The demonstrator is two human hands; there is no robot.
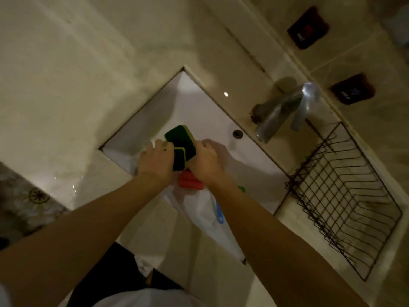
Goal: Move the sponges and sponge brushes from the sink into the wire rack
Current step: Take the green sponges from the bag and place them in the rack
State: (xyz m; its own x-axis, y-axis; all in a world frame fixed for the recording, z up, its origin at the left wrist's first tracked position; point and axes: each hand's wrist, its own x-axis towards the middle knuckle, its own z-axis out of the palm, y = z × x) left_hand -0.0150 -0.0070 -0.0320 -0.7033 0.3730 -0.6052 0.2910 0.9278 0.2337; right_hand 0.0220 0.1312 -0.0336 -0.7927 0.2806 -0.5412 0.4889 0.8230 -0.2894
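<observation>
Sponges (181, 144): two green/yellow pads held together over the sink (199, 100), pinched between both hands. Left hand (156, 162) grip closed on the nearer pad, right hand (205, 161) grip closed on the far one. Red ribbed sponge (190, 182) and blue brush handle (219, 214) sit lower in the basin. Wire rack (345, 196) is on the tabletop to the right, well apart. Suggest: keep both pads squeezed flat, carry right under the tap (281, 111), set down between the wires.
</observation>
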